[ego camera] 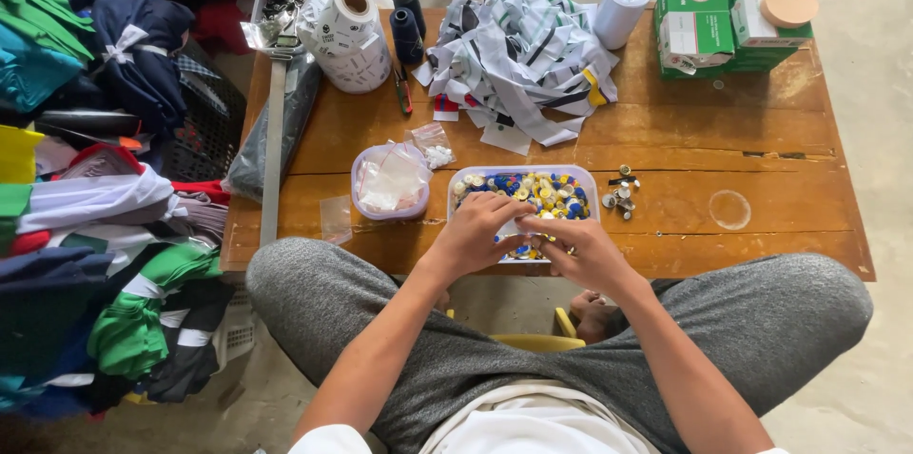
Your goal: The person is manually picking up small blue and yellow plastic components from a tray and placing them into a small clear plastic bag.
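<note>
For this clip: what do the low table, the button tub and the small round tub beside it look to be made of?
Table: wood, brown and worn, with visible grain, plank seams and a pale ring mark. Button tub: translucent plastic, likely, since its rim lets light through; both hands, left hand and right hand, work at its near edge. Round tub: the same cloudy plastic, seemingly, holding clear little bags.
</note>
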